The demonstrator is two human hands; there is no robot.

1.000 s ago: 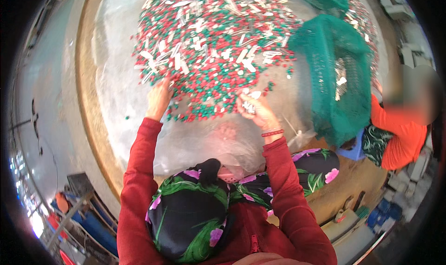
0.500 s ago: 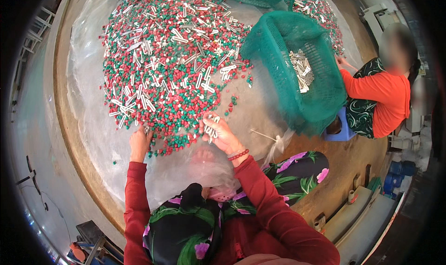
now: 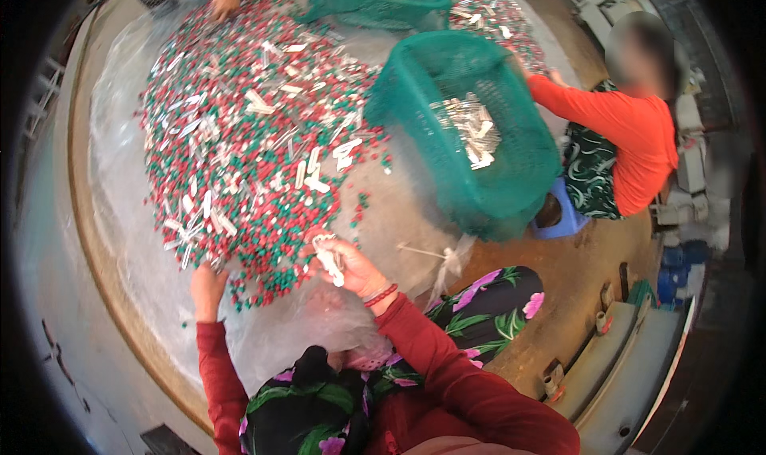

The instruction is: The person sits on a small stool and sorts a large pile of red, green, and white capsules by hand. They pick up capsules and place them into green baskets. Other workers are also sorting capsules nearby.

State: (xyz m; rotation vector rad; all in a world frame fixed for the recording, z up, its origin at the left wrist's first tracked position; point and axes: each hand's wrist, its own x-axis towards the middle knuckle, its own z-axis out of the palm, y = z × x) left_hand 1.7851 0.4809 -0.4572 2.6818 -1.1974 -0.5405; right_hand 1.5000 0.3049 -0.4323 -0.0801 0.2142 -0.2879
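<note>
A wide heap of small red, green and white cone-like chips [image 3: 263, 176], mixed with long, narrow silver slotted metal pieces [image 3: 313, 168], lies on clear plastic sheeting. At its near edge my right hand [image 3: 355, 271] is closed round a small bunch of slotted metal pieces [image 3: 331, 265], which stick out past the fingers. My left hand [image 3: 209, 289] is at the near-left edge of the heap, touching it. Its fingers are curled together, and blur hides what is between them.
Right of the heap stands a green net-lined basket [image 3: 479, 192] holding more metal pieces. A second green basket [image 3: 383, 12] is beyond it. A co-worker in orange [image 3: 630, 136] sits on a blue stool [image 3: 562, 212] at the right. Another person's hand [image 3: 226, 2] reaches in at far left.
The view has shifted, so the heap and baskets sit further left. My right hand still holds its bunch; my left hand stays at the heap's edge. The far person's hand shows more.
</note>
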